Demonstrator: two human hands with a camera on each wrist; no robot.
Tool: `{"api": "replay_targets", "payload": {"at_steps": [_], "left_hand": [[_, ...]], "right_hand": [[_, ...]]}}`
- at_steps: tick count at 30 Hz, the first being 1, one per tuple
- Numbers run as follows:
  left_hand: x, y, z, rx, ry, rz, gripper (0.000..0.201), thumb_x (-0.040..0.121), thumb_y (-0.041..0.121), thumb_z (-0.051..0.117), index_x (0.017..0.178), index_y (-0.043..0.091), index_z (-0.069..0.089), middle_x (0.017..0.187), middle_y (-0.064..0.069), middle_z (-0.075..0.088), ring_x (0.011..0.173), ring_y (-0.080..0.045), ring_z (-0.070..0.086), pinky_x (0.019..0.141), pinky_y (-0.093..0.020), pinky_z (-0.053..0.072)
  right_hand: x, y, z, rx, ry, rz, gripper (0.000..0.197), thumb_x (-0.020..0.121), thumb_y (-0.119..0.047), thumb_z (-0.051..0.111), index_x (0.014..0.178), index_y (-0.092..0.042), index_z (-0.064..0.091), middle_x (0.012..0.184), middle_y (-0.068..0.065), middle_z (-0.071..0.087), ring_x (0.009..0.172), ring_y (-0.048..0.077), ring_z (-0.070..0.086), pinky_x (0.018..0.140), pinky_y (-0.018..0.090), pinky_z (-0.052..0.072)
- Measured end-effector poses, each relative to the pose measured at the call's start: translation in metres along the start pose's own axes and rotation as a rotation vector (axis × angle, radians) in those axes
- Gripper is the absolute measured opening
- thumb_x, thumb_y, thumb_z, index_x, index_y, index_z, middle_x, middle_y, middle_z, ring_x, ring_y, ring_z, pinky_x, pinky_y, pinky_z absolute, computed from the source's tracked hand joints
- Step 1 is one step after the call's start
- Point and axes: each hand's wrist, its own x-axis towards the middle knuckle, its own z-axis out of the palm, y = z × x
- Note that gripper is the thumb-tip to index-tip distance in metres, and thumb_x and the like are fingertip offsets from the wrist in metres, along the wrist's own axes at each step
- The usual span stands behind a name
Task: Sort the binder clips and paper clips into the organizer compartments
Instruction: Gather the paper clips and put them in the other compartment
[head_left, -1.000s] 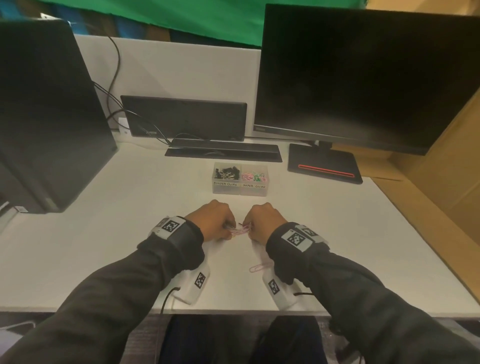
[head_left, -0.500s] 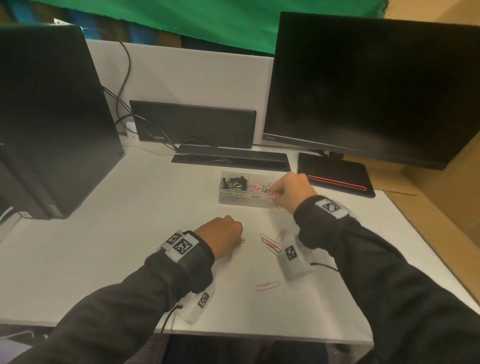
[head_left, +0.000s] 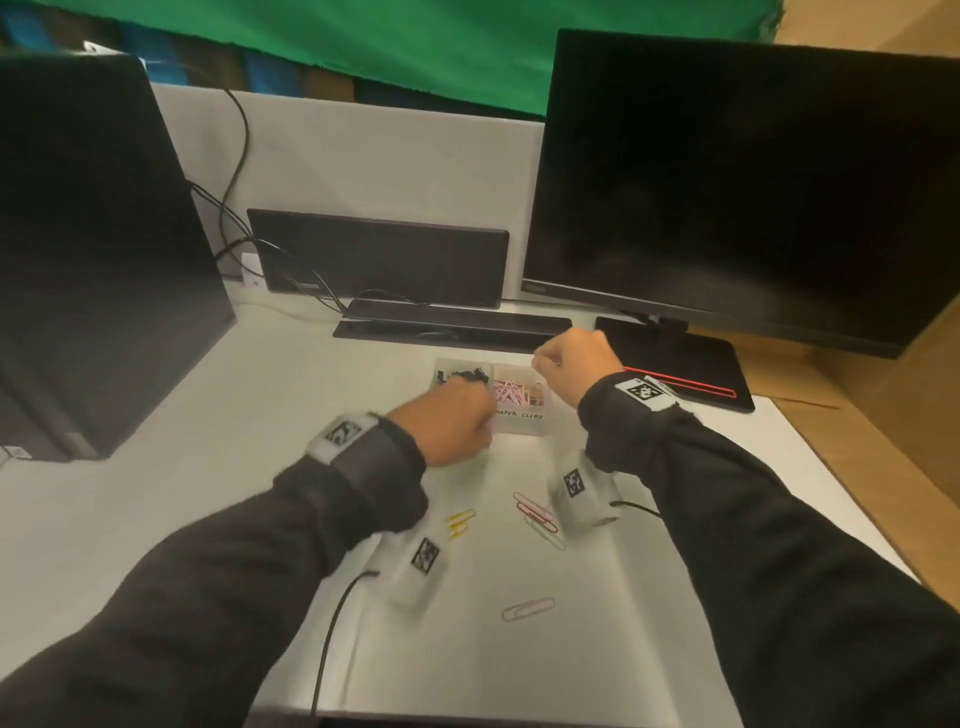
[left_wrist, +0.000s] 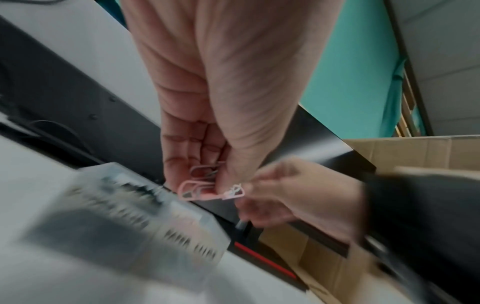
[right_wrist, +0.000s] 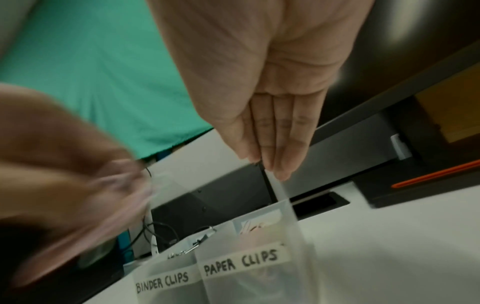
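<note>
A clear two-compartment organizer labelled BINDER CLIPS and PAPER CLIPS stands mid-desk. Black binder clips fill its left compartment, pink paper clips the right one. My left hand hovers at the organizer's front left and pinches a few pink paper clips. My right hand is raised over the organizer's back right corner; in the right wrist view its fingers are straight, pointing down, and hold nothing. Loose clips lie nearer me: yellow, pink and green ones, and one pink.
A large dark monitor and its base stand at the back right. Another black screen is on the left. A black box and cable slot lie behind the organizer. Cardboard lines the right side.
My left hand has left the desk and travelled forward to the organizer with pink clips. My right hand has lifted from the paper clip compartment toward its back right.
</note>
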Motion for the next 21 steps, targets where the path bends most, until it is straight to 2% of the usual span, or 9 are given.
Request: {"api": "replay_targets", "payload": {"at_steps": [2, 4, 8, 11, 14, 16, 18, 19, 21], "left_hand": [[0.030, 0.006, -0.014, -0.007, 0.051, -0.023, 0.019, 0.092, 0.015, 0.049, 0.087, 0.005, 0.063, 0.085, -0.007, 0.056, 0.080, -0.028, 0.059, 0.068, -0.032, 0.046], [0.060, 0.015, -0.020, 0.014, 0.055, -0.063, 0.014, 0.093, 0.013, 0.049, 0.094, 0.006, 0.062, 0.098, -0.012, 0.061, 0.092, -0.034, 0.064, 0.079, -0.039, 0.052], [0.097, 0.033, -0.009, 0.203, -0.032, -0.080, 0.027, 0.095, 0.011, 0.051, 0.120, 0.001, 0.055, 0.123, -0.019, 0.059, 0.111, -0.036, 0.061, 0.089, -0.039, 0.048], [0.108, 0.034, 0.008, 0.242, -0.096, -0.125, 0.033, 0.096, 0.015, 0.051, 0.126, 0.001, 0.051, 0.128, -0.018, 0.058, 0.115, -0.034, 0.060, 0.091, -0.037, 0.047], [0.108, 0.027, 0.012, 0.208, -0.075, -0.164, 0.033, 0.095, 0.023, 0.053, 0.122, 0.005, 0.055, 0.119, -0.016, 0.063, 0.104, -0.033, 0.065, 0.088, -0.039, 0.052], [0.106, 0.021, 0.010, 0.171, -0.053, -0.170, 0.035, 0.095, 0.030, 0.051, 0.122, 0.009, 0.058, 0.117, -0.015, 0.063, 0.099, -0.033, 0.065, 0.085, -0.040, 0.054], [0.098, 0.019, 0.005, 0.125, -0.024, -0.158, 0.039, 0.097, 0.032, 0.046, 0.130, 0.015, 0.056, 0.125, -0.013, 0.060, 0.106, -0.033, 0.062, 0.090, -0.042, 0.053], [0.090, 0.019, 0.002, 0.098, 0.000, -0.134, 0.040, 0.098, 0.031, 0.044, 0.134, 0.019, 0.054, 0.130, -0.011, 0.058, 0.112, -0.032, 0.060, 0.094, -0.043, 0.051], [0.063, 0.021, -0.002, 0.061, 0.074, -0.072, 0.037, 0.098, 0.028, 0.042, 0.132, 0.022, 0.055, 0.132, -0.009, 0.057, 0.119, -0.031, 0.056, 0.097, -0.043, 0.048]], "right_hand": [[-0.017, 0.011, -0.012, -0.013, 0.037, -0.007, 0.029, 0.096, -0.014, 0.049, 0.114, -0.006, 0.070, 0.115, 0.014, 0.068, 0.109, 0.031, 0.061, 0.094, 0.035, 0.048], [-0.031, 0.026, -0.018, -0.068, -0.010, 0.013, 0.030, 0.095, -0.015, 0.052, 0.122, -0.012, 0.066, 0.122, 0.011, 0.065, 0.111, 0.028, 0.060, 0.096, 0.035, 0.047], [-0.060, 0.056, -0.007, -0.272, -0.316, 0.026, 0.040, 0.089, -0.025, 0.062, 0.128, -0.024, 0.059, 0.135, 0.002, 0.055, 0.121, 0.022, 0.053, 0.101, 0.033, 0.042], [-0.078, 0.065, 0.006, -0.348, -0.462, -0.022, 0.053, 0.087, -0.027, 0.063, 0.138, -0.032, 0.048, 0.141, -0.002, 0.045, 0.129, 0.021, 0.043, 0.102, 0.032, 0.038], [-0.083, 0.062, 0.016, -0.331, -0.466, -0.069, 0.055, 0.088, -0.026, 0.062, 0.139, -0.033, 0.045, 0.139, -0.003, 0.043, 0.126, 0.020, 0.044, 0.100, 0.031, 0.039], [-0.085, 0.054, 0.021, -0.354, -0.488, -0.120, 0.043, 0.088, -0.025, 0.060, 0.130, -0.031, 0.052, 0.133, 0.000, 0.045, 0.122, 0.022, 0.047, 0.095, 0.031, 0.042], [-0.088, 0.043, 0.024, -0.388, -0.495, -0.182, 0.012, 0.088, -0.021, 0.057, 0.097, -0.028, 0.055, 0.118, 0.004, 0.048, 0.109, 0.024, 0.050, 0.079, 0.028, 0.040], [-0.089, 0.040, 0.027, -0.393, -0.488, -0.207, 0.011, 0.087, -0.020, 0.056, 0.084, -0.025, 0.048, 0.109, 0.005, 0.048, 0.099, 0.024, 0.049, 0.072, 0.027, 0.035], [-0.093, 0.036, 0.034, -0.369, -0.475, -0.222, 0.020, 0.088, -0.016, 0.053, 0.072, -0.022, 0.041, 0.096, 0.003, 0.043, 0.085, 0.021, 0.040, 0.064, 0.025, 0.030]]}}
